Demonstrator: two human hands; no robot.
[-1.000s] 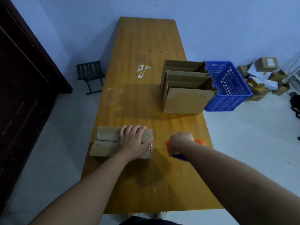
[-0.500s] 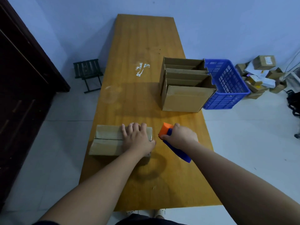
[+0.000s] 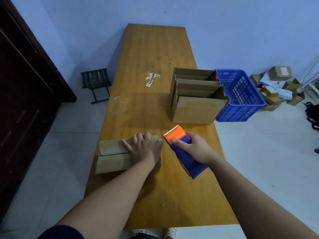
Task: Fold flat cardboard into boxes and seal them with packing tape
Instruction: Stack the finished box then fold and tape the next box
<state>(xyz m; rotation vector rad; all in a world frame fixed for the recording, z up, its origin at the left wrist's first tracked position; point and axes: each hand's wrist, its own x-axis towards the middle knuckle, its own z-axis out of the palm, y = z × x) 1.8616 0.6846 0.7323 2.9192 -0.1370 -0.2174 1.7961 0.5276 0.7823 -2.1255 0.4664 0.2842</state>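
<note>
Flat, left hand [image 3: 142, 149] presses box [image 3: 114, 155]; right hand [image 3: 195, 149] grips dispenser [image 3: 183, 152].

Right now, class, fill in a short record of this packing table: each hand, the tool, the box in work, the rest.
Left hand: presses flat on the small box
Right hand: grips the tape dispenser beside that box
Small box: flaps closed, seam visible
Tape dispenser: orange toothed end forward
Table: wooden, holds two open cartons
Blue crate: right of the cartons
</note>
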